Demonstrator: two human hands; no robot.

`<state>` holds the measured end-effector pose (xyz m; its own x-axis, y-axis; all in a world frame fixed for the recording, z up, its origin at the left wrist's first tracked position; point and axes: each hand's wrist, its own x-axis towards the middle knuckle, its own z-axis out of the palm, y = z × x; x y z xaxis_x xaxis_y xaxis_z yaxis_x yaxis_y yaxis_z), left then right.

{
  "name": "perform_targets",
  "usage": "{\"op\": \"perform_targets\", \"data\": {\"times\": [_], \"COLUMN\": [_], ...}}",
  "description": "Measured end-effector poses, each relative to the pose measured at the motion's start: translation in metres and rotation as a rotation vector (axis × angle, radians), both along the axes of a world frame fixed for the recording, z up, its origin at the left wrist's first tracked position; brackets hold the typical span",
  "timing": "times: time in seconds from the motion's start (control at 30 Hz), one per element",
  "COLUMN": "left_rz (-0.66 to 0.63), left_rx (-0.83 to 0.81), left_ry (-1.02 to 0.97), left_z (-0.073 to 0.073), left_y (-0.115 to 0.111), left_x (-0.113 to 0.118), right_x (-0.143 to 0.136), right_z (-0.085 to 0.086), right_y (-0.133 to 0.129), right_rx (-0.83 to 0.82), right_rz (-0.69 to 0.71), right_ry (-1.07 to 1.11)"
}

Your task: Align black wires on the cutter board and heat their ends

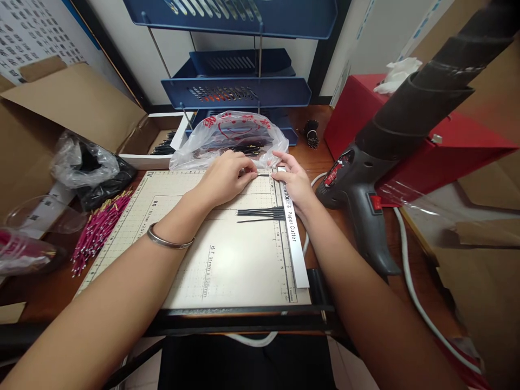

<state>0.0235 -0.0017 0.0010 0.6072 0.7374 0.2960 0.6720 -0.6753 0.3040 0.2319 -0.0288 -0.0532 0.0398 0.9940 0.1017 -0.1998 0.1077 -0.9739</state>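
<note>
My left hand (229,176) pinches one end of a thin black wire (263,175) above the far right part of the paper cutter board (231,254). At the wire's other end is the thumb of my right hand (295,181). Its index finger is stretched out and apart from the thumb, and the hand rests over the far end of the white cutter rail (296,254). Whether the thumb presses on the wire is hard to make out. Several more black wires (260,213) lie side by side on the board, their right ends against the rail.
A clear plastic bag (231,130) of black pieces lies behind the board, below blue tray shelves (239,92). Magenta wires (101,227) lie at left. A heat gun (365,179), a white cable (406,238) and a red box (361,103) are at right.
</note>
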Motion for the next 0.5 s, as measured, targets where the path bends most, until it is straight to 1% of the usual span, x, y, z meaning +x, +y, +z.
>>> {"op": "perform_targets", "data": {"times": [0.1,0.3,0.5], "left_rz": [0.0,-0.028,-0.044], "left_rx": [0.004,0.012,0.01], "left_ry": [0.0,-0.015,-0.022], "left_z": [-0.0013,-0.0002,0.0015], "left_y": [0.0006,0.0015,0.001], "left_x": [-0.0008,0.0002,0.0031], "right_x": [-0.0009,-0.0023,-0.0028], "right_z": [-0.0002,0.0,0.0032], "right_y": [-0.0001,-0.0001,-0.0005], "right_rx": [-0.055,-0.039,-0.065], "right_rz": [-0.01,-0.007,-0.005], "right_ry": [0.079,0.073,0.097]}}
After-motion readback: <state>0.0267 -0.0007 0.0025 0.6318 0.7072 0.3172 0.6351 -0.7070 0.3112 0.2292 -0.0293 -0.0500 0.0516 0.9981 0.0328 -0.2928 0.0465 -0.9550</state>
